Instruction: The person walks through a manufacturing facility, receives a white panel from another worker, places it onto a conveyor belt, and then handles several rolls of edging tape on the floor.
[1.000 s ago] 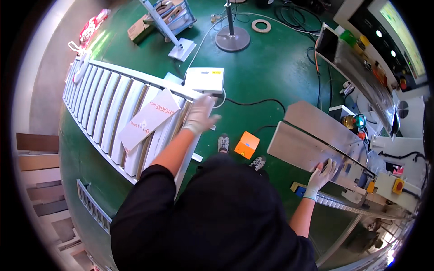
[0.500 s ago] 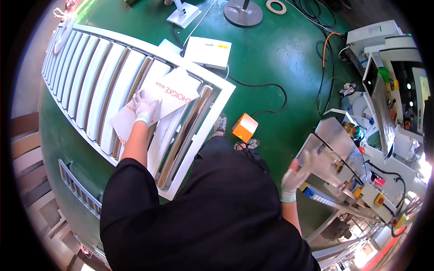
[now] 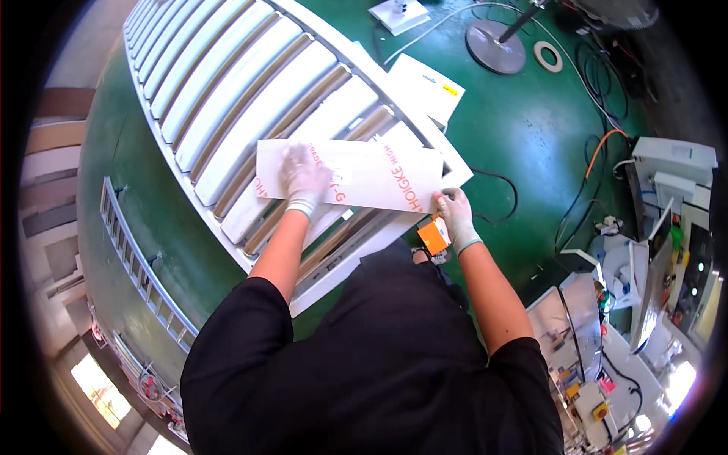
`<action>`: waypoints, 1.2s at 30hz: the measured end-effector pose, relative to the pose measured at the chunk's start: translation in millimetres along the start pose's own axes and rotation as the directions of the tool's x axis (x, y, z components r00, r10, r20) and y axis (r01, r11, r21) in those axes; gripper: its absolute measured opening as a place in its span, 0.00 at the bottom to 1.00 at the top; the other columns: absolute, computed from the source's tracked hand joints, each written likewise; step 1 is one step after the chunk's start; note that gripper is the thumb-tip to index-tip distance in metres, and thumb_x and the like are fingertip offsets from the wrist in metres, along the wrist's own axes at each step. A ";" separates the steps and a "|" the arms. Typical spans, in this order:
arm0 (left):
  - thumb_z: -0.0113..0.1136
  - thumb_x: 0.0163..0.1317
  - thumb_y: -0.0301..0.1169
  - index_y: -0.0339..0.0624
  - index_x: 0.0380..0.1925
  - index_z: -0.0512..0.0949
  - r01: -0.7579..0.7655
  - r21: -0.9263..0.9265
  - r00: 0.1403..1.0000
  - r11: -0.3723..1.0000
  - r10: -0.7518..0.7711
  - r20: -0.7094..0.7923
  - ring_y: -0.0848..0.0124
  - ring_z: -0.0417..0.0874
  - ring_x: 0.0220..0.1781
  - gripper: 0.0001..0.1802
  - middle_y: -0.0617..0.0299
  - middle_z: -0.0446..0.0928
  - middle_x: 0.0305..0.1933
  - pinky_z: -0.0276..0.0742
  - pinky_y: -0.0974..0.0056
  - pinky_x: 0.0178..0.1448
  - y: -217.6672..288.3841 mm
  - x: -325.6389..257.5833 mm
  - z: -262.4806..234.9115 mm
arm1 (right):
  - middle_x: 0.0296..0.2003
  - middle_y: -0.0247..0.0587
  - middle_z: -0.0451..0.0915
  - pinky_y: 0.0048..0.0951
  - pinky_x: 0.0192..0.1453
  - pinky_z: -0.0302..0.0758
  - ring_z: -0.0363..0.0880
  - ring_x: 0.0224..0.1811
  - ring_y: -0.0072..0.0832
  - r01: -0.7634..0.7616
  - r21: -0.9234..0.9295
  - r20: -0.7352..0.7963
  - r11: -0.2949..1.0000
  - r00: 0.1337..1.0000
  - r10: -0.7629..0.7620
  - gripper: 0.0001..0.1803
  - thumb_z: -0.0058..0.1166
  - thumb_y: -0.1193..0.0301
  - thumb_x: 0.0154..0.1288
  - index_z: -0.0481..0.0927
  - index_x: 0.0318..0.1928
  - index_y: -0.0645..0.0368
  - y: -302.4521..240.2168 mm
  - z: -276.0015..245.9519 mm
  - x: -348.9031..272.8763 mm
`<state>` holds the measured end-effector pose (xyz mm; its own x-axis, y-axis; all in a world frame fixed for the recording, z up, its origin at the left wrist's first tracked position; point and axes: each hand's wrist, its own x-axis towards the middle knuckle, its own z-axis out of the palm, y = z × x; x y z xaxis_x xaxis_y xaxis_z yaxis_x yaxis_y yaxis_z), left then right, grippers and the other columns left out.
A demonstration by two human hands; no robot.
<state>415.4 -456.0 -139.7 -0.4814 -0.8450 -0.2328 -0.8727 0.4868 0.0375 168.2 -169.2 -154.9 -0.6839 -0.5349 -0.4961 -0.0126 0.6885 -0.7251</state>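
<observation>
A flat white sheet with red printing [image 3: 371,163] lies crosswise over the near end of a long white frame with several crosswise bars [image 3: 265,114]. My gloved left hand [image 3: 305,176] rests on the sheet's left part, palm down; its fingers are slightly blurred but look spread. At the sheet's right end, my gloved right hand [image 3: 455,212] pinches the lower corner between thumb and fingers. That corner reaches past the frame's white edge. Both gloves are thin and pale, with the forearms bare above them.
Beside the frame on the green floor are a white box [image 3: 426,87], an orange box [image 3: 434,235] by my feet and a round stand base [image 3: 495,47]. Black cables [image 3: 508,201] run across the floor. Machinery [image 3: 607,364] stands on the right, a metal ladder-like rail [image 3: 140,262] on the left.
My right hand has come from the machinery side to the sheet and taken hold of its corner. The sheet has turned and now lies straighter across. My view has shifted to the right.
</observation>
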 end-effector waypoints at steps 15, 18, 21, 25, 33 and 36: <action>0.50 0.73 0.51 0.41 0.68 0.69 0.103 -0.554 0.975 0.826 0.028 0.223 0.55 0.79 0.61 0.32 0.50 0.76 0.64 0.76 0.52 0.65 -84.4 68.9 36.3 | 0.30 0.47 0.84 0.35 0.29 0.85 0.85 0.25 0.33 -0.217 0.684 0.369 0.696 0.927 -0.073 0.16 0.57 0.61 0.72 0.77 0.45 0.64 -33.6 -28.0 -36.4; 0.49 0.74 0.52 0.41 0.70 0.67 0.088 -0.761 0.968 0.643 0.125 0.218 0.55 0.77 0.64 0.33 0.51 0.74 0.66 0.73 0.51 0.68 -37.0 57.0 3.3 | 0.40 0.50 0.82 0.35 0.32 0.87 0.88 0.32 0.35 -0.124 0.704 0.276 0.699 0.955 -0.108 0.23 0.58 0.60 0.72 0.71 0.55 0.66 -27.5 -56.7 -63.8; 0.47 0.74 0.54 0.42 0.71 0.64 0.094 -0.913 0.929 0.397 0.294 0.224 0.56 0.74 0.66 0.35 0.52 0.72 0.69 0.69 0.51 0.71 15.1 37.5 -31.5 | 0.51 0.51 0.78 0.31 0.37 0.87 0.85 0.46 0.34 0.192 0.606 0.121 0.772 0.937 -0.327 0.40 0.63 0.49 0.68 0.67 0.66 0.67 -21.2 -131.6 -125.2; 0.45 0.75 0.55 0.42 0.74 0.60 0.188 -0.982 0.755 0.018 0.637 0.156 0.57 0.71 0.70 0.37 0.52 0.68 0.72 0.65 0.51 0.75 98.0 14.5 -60.5 | 0.57 0.44 0.80 0.33 0.61 0.76 0.78 0.58 0.29 0.178 0.611 -0.134 0.772 0.984 -0.121 0.40 0.70 0.53 0.64 0.70 0.68 0.66 2.5 -222.7 -223.8; 0.59 0.70 0.53 0.39 0.64 0.72 0.557 -0.830 0.326 0.026 0.912 0.248 0.60 0.75 0.68 0.33 0.55 0.76 0.63 0.69 0.49 0.72 374.8 -127.8 -139.2 | 0.51 0.50 0.84 0.39 0.63 0.76 0.81 0.56 0.38 0.951 0.298 -0.815 0.085 0.208 0.541 0.30 0.57 0.50 0.71 0.78 0.55 0.67 71.8 -286.4 -380.0; 0.64 0.66 0.46 0.35 0.63 0.72 0.458 -0.867 0.070 0.199 0.964 0.258 0.64 0.78 0.63 0.32 0.55 0.77 0.61 0.72 0.55 0.69 443.7 -213.2 -150.1 | 0.64 0.45 0.75 0.53 0.75 0.65 0.72 0.67 0.47 0.972 0.230 -0.840 -0.041 0.220 0.496 0.36 0.50 0.43 0.74 0.70 0.68 0.57 117.9 -284.7 -393.7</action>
<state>118.5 -93.1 72.4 -0.8535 0.4672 -0.2306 -0.4645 -0.4818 0.7430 228.3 262.0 90.9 -0.7694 0.6353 -0.0671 -0.4967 -0.6609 -0.5625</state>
